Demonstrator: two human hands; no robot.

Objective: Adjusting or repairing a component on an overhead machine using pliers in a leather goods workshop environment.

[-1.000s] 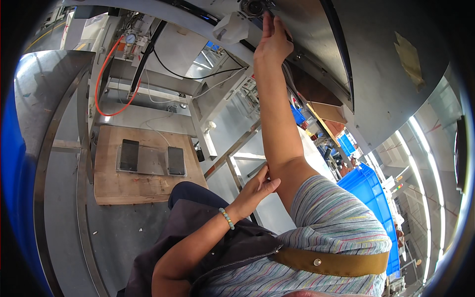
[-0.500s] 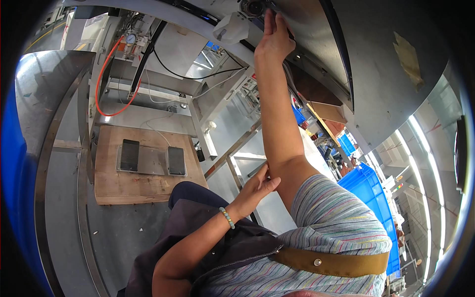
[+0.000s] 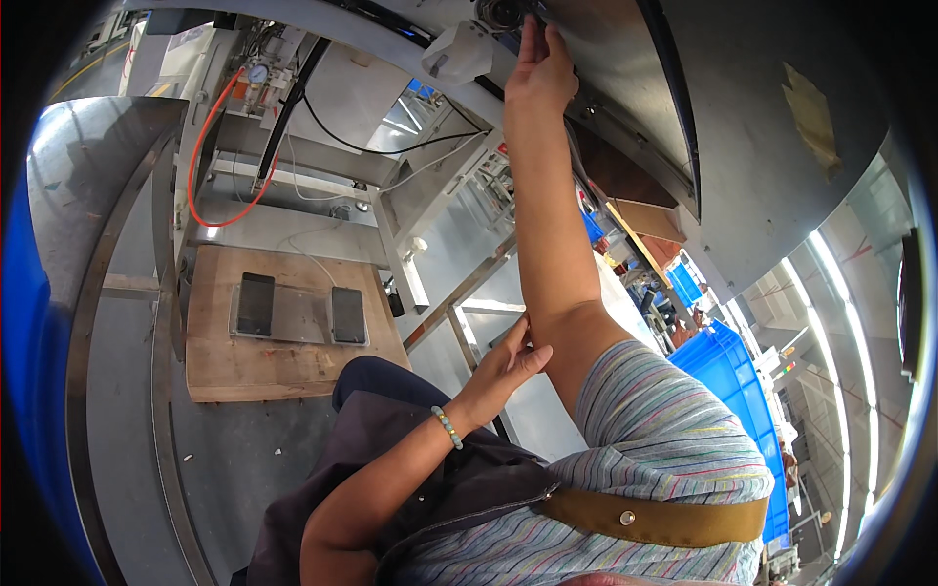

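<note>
My right hand [image 3: 540, 76] is stretched up to the underside of a metal machine. Its fingers are drawn together beside a dark round fitting [image 3: 499, 14]; what lies between the fingertips is hidden. A whitish angular cover [image 3: 457, 54] hangs just left of that hand. My left hand [image 3: 502, 376], with a beaded bracelet at the wrist, is near the inner side of my right elbow, thumb apart from the fingers and nothing in it. Whether it touches the elbow I cannot tell.
Below left, a wooden board [image 3: 220, 366] carries two dark pedal-like pads [image 3: 256, 305]. An orange hose [image 3: 195, 161] loops by a pressure gauge [image 3: 257, 74]. Metal frame legs [image 3: 93, 391] stand left. A blue crate [image 3: 728, 366] is at right; tape [image 3: 811, 119] sticks to the grey panel.
My right hand has shifted very slightly at the fitting. The left hand stays by the right elbow.
</note>
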